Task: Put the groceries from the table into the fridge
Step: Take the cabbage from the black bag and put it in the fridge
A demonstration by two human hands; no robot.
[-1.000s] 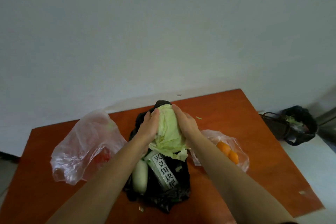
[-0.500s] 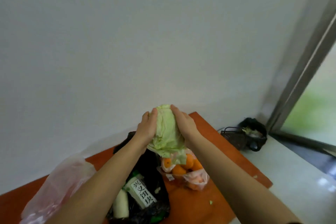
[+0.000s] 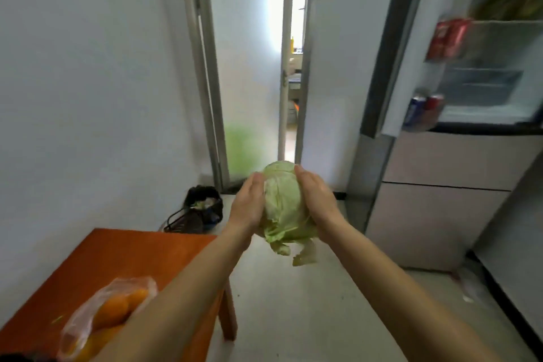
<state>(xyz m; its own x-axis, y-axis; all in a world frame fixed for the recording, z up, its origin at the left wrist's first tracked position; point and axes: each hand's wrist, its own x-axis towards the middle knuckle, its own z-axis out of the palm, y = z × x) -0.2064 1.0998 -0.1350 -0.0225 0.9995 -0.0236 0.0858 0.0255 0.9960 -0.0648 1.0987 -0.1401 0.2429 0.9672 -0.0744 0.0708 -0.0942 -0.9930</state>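
Between both hands (image 3: pixel 282 203), seemingly pressed: cabbage (image 3: pixel 283 209).

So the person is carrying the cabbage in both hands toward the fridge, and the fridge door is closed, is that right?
Not quite. The cabbage is held between the left hand and the right hand, facing the fridge, but the head view shows the upper fridge door standing open, with shelves and cans visible inside.

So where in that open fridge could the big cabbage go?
The wide shelf in the fridge, right of the red cans, looks bare, though it is blurry. The shelf above it is crowded with yellow things. Both hands hold the cabbage.
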